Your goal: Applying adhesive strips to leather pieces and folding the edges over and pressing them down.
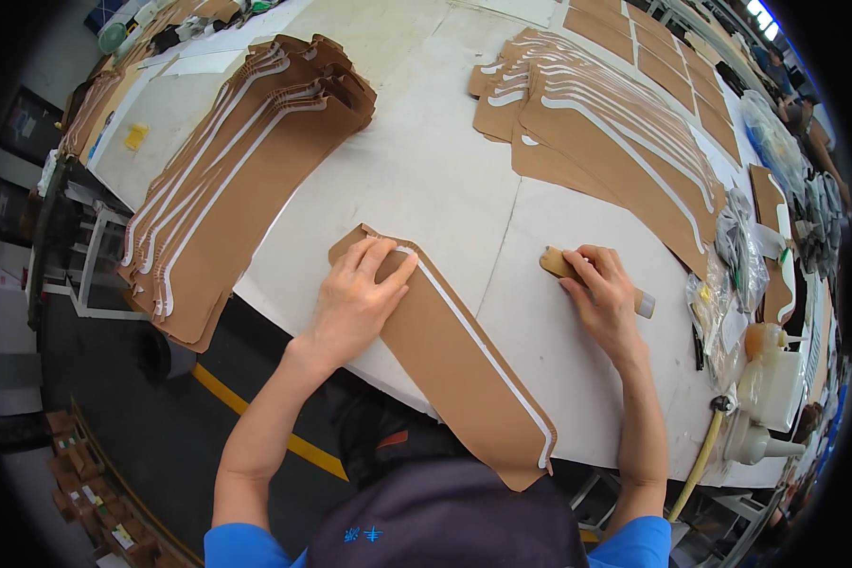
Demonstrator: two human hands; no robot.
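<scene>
At the near edge of the white worktable [540, 322]: one long flat brown panel [454, 369] lying diagonally, far end up-left, near end down-right and out past the table edge, by the wearer's dark apron [445, 521]. White narrow strip [483, 348] runs along its right-hand long edge and hooks at the near corner.

Left hand [350, 293] is on the panel's far end. Fingers bent, tips on the panel by the top of the strip; can't tell if they pinch the edge or only press.

Right hand [601, 289] is off the panel, to its right, over bare tabletop. Fingers wrapped around a short tan tool with a rounded end [551, 261]; greyish other end pokes out past the palm. Exact tool type unclear.

Far left: thick stack of similar brown panels with white strips [246, 204], near end overhanging the table. Far right: fanned-out pile of the same kind [563, 170], well apart from the left stack.

Right side of table: crumpled clear plastic bags [743, 246], translucent white plastic bottle [778, 388], yellow hose [699, 464] below it.
</scene>
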